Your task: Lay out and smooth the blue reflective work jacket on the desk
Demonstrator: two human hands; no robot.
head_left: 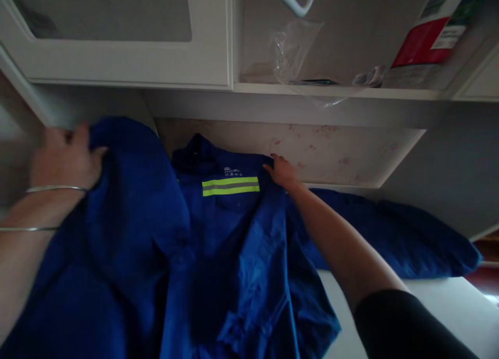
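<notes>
Blue work jacket (218, 234) spread front-up on the white surface (436, 307), collar toward the wall. Left hand (64, 159) closed on a raised fold of its left side; right hand (281, 171), fingers loosely flat, pressing the shoulder beside the reflective stripe (231, 186). Right sleeve (397, 234) lying outstretched, not yet folded.

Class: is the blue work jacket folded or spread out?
Partly spread: jacket lies flat with one sleeve out, while the left hand lifts the other side.

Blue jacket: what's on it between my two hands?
In the head view, the jacket shows its reflective yellow-and-grey stripe and folded blue cloth between the left hand and right hand.
</notes>
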